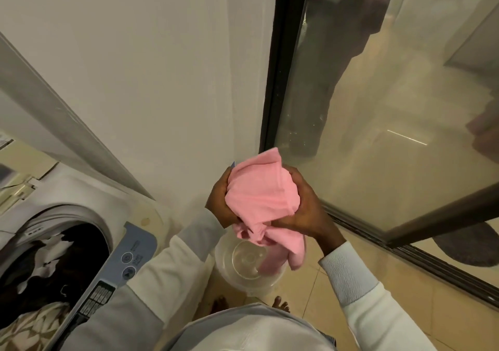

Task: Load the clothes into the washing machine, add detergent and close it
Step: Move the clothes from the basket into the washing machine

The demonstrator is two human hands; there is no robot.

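Home laundry corner: washing machine point(54, 264), tiled floor point(351, 283)

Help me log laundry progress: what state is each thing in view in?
washing machine: open, not yet closed.
clothes in the drum: loaded, dark and patterned pieces heaped together.
pink garment: bunched up, held in the air, one end hanging toward the clear basin.
left hand: grips the pink garment.
right hand: grips the pink garment.
clear basin: upright on the floor, looks empty.

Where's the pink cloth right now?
Head view, centre: left hand and right hand hold the pink cloth above the clear basin, right of the washing machine.
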